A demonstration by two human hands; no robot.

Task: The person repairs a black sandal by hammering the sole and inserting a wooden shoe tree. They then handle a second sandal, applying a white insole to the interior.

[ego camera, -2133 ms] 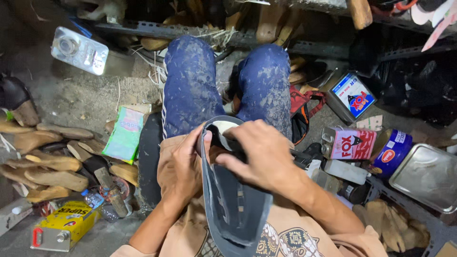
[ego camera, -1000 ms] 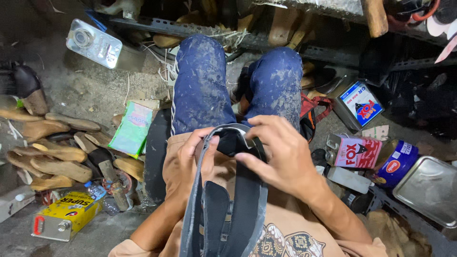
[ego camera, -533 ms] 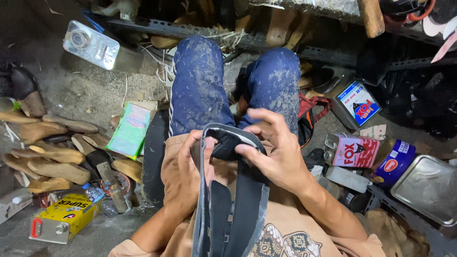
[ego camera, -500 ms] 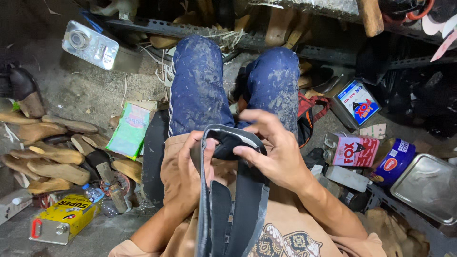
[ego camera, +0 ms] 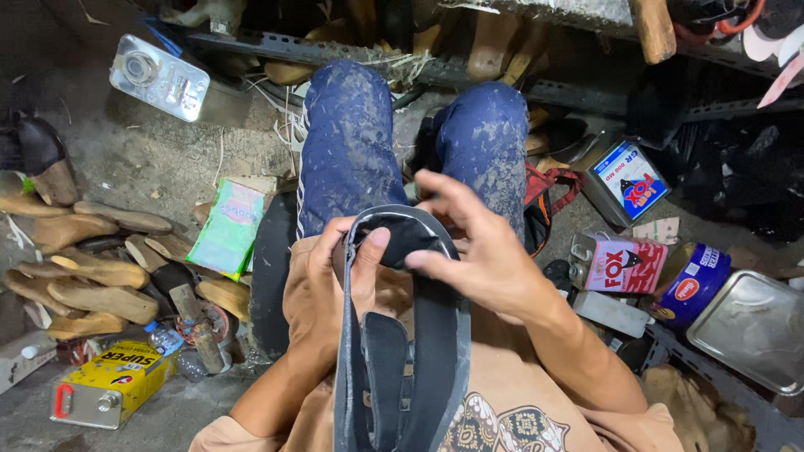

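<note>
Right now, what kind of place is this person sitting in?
Probably a small shoemaker's workshop. Wooden foot-shaped forms lie piled on the gritty floor, tins that may hold glue stand nearby, and both hands, left hand and right hand, hold an unfinished dark shoe piece.

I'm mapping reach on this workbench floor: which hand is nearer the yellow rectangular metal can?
Left. The left hand grips the dark shoe upper on the side toward the yellow rectangular metal can; the right hand is farther across.
</note>
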